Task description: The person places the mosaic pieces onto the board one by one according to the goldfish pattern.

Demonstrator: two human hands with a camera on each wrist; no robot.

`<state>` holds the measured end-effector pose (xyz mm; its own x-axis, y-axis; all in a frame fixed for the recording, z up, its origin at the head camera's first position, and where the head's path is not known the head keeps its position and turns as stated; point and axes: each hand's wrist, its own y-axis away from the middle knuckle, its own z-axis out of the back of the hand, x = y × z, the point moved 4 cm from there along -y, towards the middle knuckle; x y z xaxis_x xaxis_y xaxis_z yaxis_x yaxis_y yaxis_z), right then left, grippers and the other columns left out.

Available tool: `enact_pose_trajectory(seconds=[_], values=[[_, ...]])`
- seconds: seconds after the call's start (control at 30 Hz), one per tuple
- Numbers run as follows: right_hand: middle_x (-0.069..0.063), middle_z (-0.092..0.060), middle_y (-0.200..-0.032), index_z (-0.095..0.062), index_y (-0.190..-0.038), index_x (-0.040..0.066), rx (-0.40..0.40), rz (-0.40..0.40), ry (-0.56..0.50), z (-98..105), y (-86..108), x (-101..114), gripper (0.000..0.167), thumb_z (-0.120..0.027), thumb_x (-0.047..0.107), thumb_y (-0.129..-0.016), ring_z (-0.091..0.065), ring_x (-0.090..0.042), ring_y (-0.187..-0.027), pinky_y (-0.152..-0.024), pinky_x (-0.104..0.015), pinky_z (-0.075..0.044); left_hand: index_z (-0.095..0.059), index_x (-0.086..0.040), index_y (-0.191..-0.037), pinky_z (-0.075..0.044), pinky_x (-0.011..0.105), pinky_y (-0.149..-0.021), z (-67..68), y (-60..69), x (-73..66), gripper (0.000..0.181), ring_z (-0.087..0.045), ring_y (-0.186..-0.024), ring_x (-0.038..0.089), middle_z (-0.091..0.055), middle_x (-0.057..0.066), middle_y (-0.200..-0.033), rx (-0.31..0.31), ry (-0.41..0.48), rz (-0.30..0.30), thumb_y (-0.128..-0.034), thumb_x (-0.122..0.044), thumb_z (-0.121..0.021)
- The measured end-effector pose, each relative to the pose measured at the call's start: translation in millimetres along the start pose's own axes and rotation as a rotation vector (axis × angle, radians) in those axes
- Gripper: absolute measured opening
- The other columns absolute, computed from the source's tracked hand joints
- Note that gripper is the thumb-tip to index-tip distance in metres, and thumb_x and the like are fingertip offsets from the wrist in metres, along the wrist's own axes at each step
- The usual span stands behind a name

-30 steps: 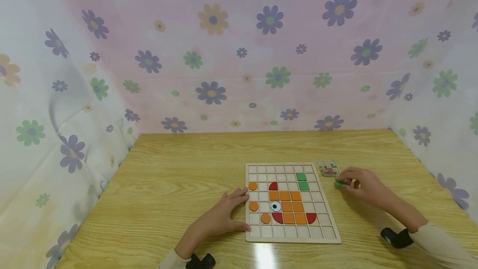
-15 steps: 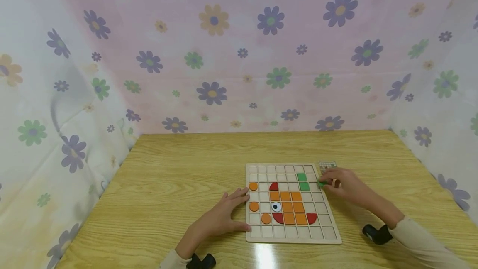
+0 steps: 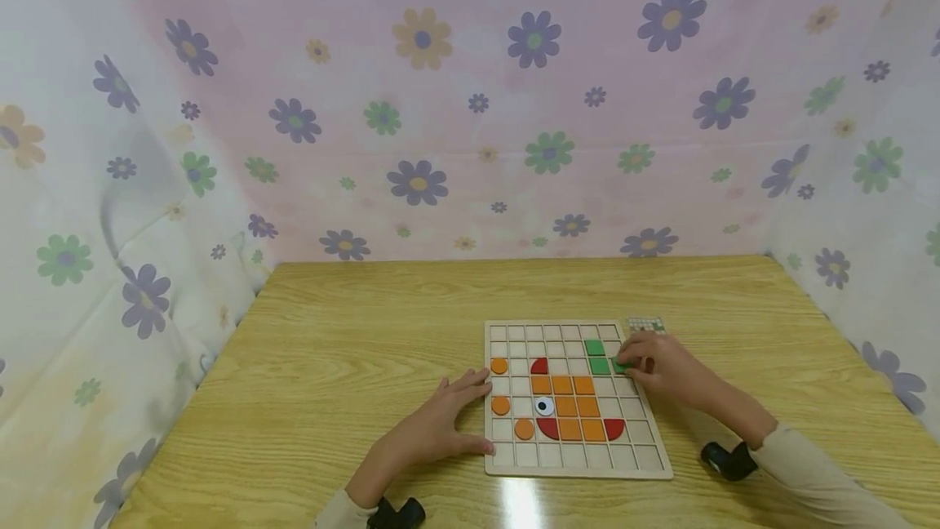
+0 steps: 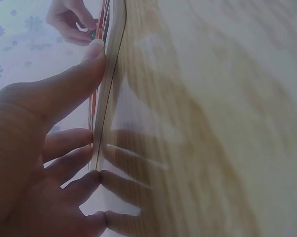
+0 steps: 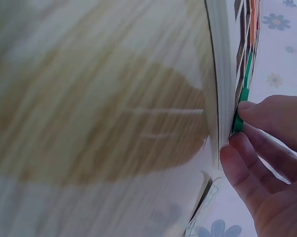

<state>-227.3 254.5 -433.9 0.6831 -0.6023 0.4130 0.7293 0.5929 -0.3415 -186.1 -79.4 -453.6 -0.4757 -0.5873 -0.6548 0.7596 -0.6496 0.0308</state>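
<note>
A wooden grid board [image 3: 525, 455] lies on the table, with flat colored pieces set in some of its squares. My left hand [image 3: 433, 428] rests at the board's left edge, thumb and fingers spread and touching the rim. At the right side, my right hand [image 3: 674, 372] pinches a green tile [image 3: 620, 366] over the last column, beside two green squares [image 3: 597, 357]. In the right wrist view, thumb and fingertips hold the green tile [image 5: 239, 118] low against the board's surface. Whether it lies flat in its square, I cannot tell.
Several orange squares [image 3: 565, 406], red quarter-rounds [image 3: 614, 429], orange discs [image 3: 500, 406] and a white eye piece [image 3: 544, 406] sit in the board. A small picture card [image 3: 646, 323] lies past the right hand, partly covered by it. Flowered cloth surrounds the wooden table [image 3: 367, 333].
My right hand has moved left with the green tile, from beside the picture card to the board's right column. The left hand has stayed at the board's edge.
</note>
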Motion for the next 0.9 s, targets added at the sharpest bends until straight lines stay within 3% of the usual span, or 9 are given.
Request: enact_pose_trajectory(seconds=[0.27,0.53,0.7,0.9], values=[[-0.005,-0.064,-0.090,-0.074,-0.082,0.010,-0.073,0.048,0.068,-3.0,-1.8,2.5,0.020,-0.077,-0.006,-0.071,-0.057,-0.020,-0.079,-0.057,-0.025,-0.050,-0.042,-0.009,-0.143,-0.005,0.054,-0.113,1.0,-1.7,1.6,0.081,-0.017,-0.142,0.025,-0.024,0.002,-0.155,-0.002,-0.005,-0.001,-0.0781,-0.045,-0.074],[-0.006,-0.064,-0.089,-0.074,-0.082,0.008,-0.098,0.086,0.055,-2.9,-0.6,2.9,0.021,-0.077,-0.009,-0.068,-0.056,-0.017,-0.075,-0.054,-0.023,-0.050,-0.042,-0.008,-0.143,-0.005,0.055,-0.113,1.1,-2.9,2.7,0.081,-0.017,-0.142,0.027,-0.024,0.003,-0.155,-0.003,-0.001,-0.006,-0.0782,-0.045,-0.074],[-0.007,-0.063,-0.089,-0.074,-0.081,0.007,-0.091,0.095,0.064,-4.8,1.3,2.4,0.023,-0.076,-0.011,-0.068,-0.057,-0.018,-0.075,-0.054,-0.021,-0.050,-0.042,-0.008,-0.143,-0.006,0.056,-0.113,-0.5,-2.0,4.1,0.081,-0.018,-0.142,0.027,-0.025,0.004,-0.154,-0.002,-0.009,-0.012,-0.0784,-0.046,-0.073],[-0.011,-0.061,-0.096,-0.072,-0.088,0.005,-0.016,0.031,0.026,-1.5,4.3,3.4,0.018,-0.072,-0.007,-0.075,-0.056,-0.011,-0.072,-0.055,-0.021,-0.050,-0.043,-0.007,-0.142,-0.007,0.055,-0.113,-1.3,-2.6,3.7,0.081,-0.017,-0.142,0.026,-0.025,0.004,-0.154,-0.002,0.013,-0.011,-0.0785,-0.046,-0.073]])
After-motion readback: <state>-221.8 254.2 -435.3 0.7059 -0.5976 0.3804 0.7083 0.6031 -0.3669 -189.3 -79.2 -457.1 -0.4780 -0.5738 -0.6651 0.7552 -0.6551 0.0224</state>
